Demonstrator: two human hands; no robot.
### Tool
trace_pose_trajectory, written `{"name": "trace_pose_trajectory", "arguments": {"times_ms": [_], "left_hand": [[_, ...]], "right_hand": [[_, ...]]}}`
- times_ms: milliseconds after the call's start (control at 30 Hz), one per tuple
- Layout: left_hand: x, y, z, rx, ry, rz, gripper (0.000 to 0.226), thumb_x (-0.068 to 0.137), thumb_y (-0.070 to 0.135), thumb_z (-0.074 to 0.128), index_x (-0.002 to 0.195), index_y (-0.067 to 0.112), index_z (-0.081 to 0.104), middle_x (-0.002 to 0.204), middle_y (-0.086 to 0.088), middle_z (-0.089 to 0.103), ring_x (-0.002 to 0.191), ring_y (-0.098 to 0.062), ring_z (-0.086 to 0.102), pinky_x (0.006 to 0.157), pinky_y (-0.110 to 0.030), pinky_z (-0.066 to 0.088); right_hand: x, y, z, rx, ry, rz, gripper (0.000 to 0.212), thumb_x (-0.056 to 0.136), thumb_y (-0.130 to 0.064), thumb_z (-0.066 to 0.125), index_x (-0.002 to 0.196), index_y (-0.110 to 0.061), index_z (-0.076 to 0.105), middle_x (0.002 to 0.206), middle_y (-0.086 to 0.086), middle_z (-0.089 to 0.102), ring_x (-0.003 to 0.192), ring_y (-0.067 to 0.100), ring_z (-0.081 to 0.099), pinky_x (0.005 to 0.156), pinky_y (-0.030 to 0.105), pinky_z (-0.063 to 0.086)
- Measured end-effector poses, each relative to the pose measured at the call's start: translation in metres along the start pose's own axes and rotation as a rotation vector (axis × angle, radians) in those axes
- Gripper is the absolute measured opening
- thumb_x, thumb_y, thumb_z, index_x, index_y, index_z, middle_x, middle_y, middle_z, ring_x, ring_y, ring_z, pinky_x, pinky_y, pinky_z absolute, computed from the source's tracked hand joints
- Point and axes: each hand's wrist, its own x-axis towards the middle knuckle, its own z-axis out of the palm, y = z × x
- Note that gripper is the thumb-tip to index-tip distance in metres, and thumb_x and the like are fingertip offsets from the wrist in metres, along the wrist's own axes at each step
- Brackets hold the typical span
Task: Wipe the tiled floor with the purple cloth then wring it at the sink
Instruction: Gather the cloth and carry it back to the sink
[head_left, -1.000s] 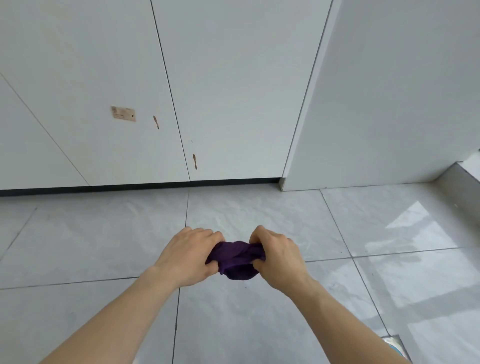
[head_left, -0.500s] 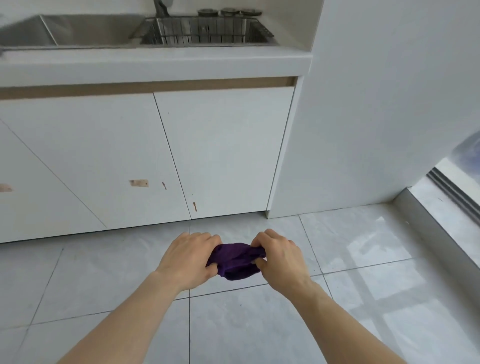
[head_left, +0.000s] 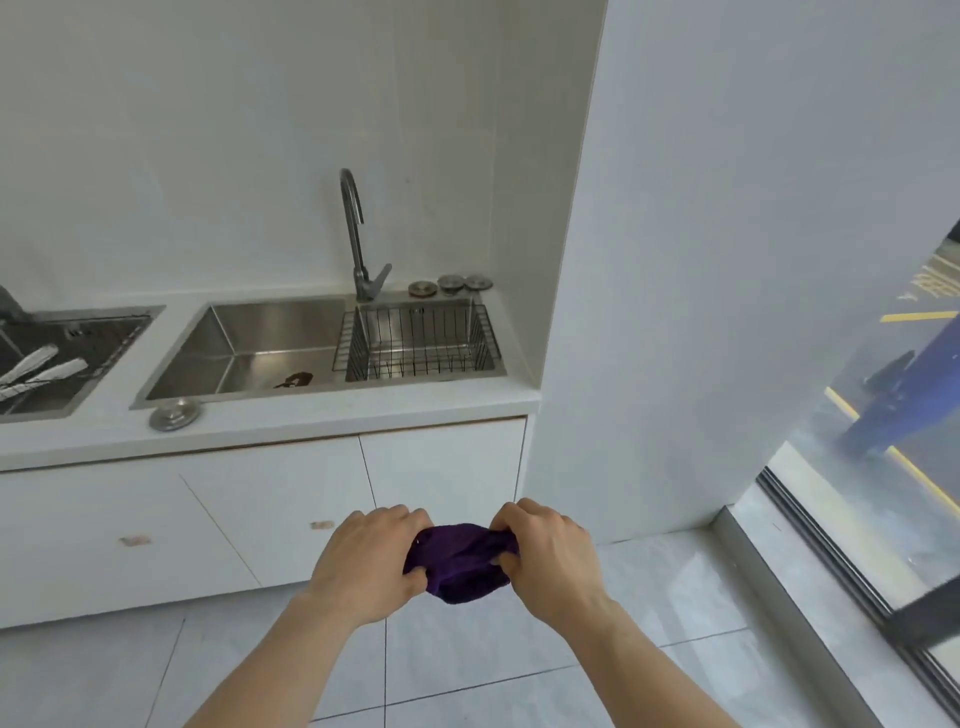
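Both my hands are closed on the bunched dark purple cloth (head_left: 462, 564), held in the air between them: left hand (head_left: 366, 564) gripping its left end, right hand (head_left: 545, 558) pinching the right end, fingers curled tight. Cloth is off the grey tiled floor (head_left: 467, 670), in front of the white cabinet doors (head_left: 280, 514), below counter level.

What changed: a second ago my view was only floor and cabinet fronts; half a second ago the counter edge came in at the top. Now the whole rectangular stainless steel sink (head_left: 249, 348) shows, with the curved metal tap (head_left: 358, 234) and the wire drying basket (head_left: 418, 340) in its right part. Grip on the cloth looks the same across all three, so it's me rising and the head tilting up, not the hands reworking.

My read: wiping is done, I'm moving to the wringing step. Cloth is not yet over the basin. It needs lifting above the counter and forward, left of the basket, before twisting, else drips land on the floor.
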Motion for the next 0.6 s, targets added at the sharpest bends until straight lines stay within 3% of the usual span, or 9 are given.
{"name": "trace_pose_trajectory", "arguments": {"times_ms": [267,400,500,600], "left_hand": [[-0.021,0.037,-0.136,-0.025,0.154,-0.013,0.026,0.082,0.04,0.063,0.108,0.038,0.062,0.101,0.015,0.06,0.094,-0.011,0.055,0.084,-0.028,0.041],[-0.025,0.037,-0.177,-0.018,0.197,-0.01,0.017,0.08,0.042,0.064,0.092,0.042,0.052,0.099,0.018,0.057,0.093,-0.01,0.054,0.083,-0.028,0.04],[-0.02,0.029,-0.2,-0.006,0.229,-0.003,0.016,0.08,0.043,0.063,0.091,0.041,0.052,0.099,0.018,0.055,0.096,-0.01,0.054,0.08,-0.028,0.037],[-0.011,0.014,-0.217,0.006,0.244,0.005,0.019,0.08,0.042,0.063,0.089,0.04,0.047,0.098,0.019,0.052,0.096,-0.009,0.051,0.087,-0.03,0.039]], "right_hand": [[0.0,-0.041,-0.13,0.002,0.13,-0.067,0.021,0.089,-0.024,0.064,0.108,-0.031,0.063,0.105,-0.012,0.065,0.093,0.02,0.063,0.075,0.03,0.046],[0.006,-0.058,-0.161,-0.007,0.192,-0.104,0.02,0.09,-0.026,0.064,0.108,-0.032,0.062,0.106,-0.012,0.065,0.093,0.02,0.063,0.076,0.03,0.047],[0.019,-0.07,-0.177,-0.015,0.223,-0.136,0.018,0.091,-0.026,0.064,0.108,-0.032,0.061,0.106,-0.013,0.065,0.093,0.018,0.063,0.078,0.029,0.048],[0.038,-0.084,-0.185,-0.026,0.247,-0.152,0.02,0.092,-0.028,0.064,0.111,-0.032,0.061,0.109,-0.013,0.065,0.095,0.019,0.064,0.078,0.03,0.047]]}}
